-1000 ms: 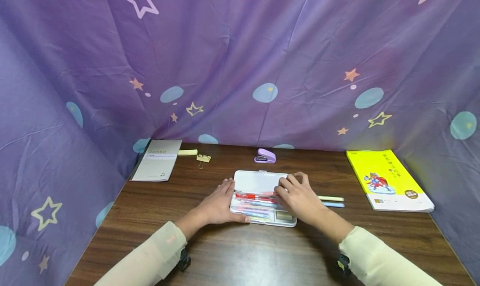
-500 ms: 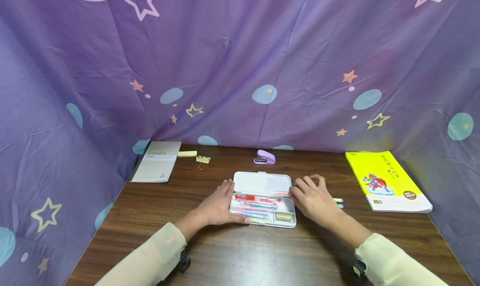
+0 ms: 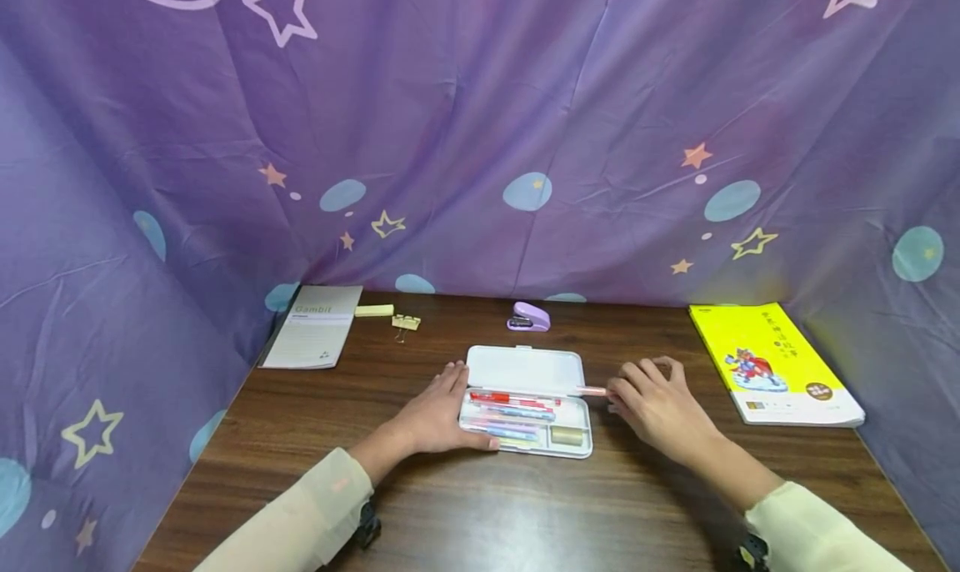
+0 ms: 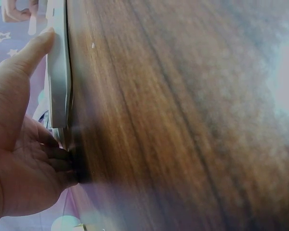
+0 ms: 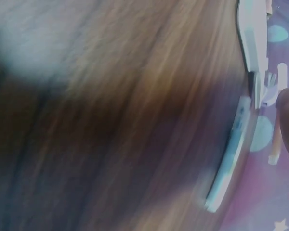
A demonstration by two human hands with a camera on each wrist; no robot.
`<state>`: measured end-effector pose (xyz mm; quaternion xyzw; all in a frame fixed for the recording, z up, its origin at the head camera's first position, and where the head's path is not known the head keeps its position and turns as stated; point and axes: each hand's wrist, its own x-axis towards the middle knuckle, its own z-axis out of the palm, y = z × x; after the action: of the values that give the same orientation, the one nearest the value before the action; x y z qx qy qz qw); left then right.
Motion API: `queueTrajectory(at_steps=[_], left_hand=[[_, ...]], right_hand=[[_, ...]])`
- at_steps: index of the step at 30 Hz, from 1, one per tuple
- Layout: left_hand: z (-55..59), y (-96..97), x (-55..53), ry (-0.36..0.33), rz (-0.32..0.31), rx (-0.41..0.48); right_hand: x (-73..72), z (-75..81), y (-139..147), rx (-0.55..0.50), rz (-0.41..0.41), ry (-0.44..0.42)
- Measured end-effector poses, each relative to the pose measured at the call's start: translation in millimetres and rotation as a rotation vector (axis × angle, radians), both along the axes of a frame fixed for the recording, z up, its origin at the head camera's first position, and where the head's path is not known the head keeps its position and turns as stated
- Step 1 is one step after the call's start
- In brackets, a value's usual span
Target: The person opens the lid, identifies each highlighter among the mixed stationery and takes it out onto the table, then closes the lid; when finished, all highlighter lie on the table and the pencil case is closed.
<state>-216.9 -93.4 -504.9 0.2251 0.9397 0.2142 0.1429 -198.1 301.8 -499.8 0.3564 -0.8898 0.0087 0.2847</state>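
An open white pencil case (image 3: pixel 525 368) lies on the dark wooden table, lid folded back, holding a red pen (image 3: pixel 491 398), several pastel pens (image 3: pixel 510 431) and a beige block (image 3: pixel 567 435). My left hand (image 3: pixel 435 413) rests around its left end, fingers along the side and the thumb (image 4: pixel 41 45) on the front edge. My right hand (image 3: pixel 656 405) pinches a pinkish-orange marker (image 3: pixel 592 391), pointing left beside the hinge. In the right wrist view the marker (image 5: pixel 276 139) is raised above the table. A light blue marker (image 5: pixel 226 159) lies on the table, hidden by my right hand in the head view.
A purple stapler (image 3: pixel 528 317) stands behind the case. Back left are a notebook (image 3: pixel 313 330), a pale yellow bar (image 3: pixel 373 311) and a binder clip (image 3: pixel 406 323). A yellow book (image 3: pixel 776 368) lies at the right. Purple cloth (image 3: pixel 465 138) walls the table's back and sides.
My right hand has moved right from over the case, bringing the pinkish-orange marker out beyond the case's right end. It now covers the markers on the table. My left hand has stayed in place.
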Motion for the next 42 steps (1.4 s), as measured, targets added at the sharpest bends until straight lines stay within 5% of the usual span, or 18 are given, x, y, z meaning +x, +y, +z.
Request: queueTrajectory(at_steps=[24, 42], left_hand=[[2.2, 0.8, 0.0, 0.005, -0.006, -0.018], [2.6, 1.2, 0.3, -0.006, 0.004, -0.026]], right_hand=[[16.1, -21.2, 39.7, 0.012, -0.012, 0.069], [20.8, -33.1, 44.5, 0.023, -0.011, 0.036]])
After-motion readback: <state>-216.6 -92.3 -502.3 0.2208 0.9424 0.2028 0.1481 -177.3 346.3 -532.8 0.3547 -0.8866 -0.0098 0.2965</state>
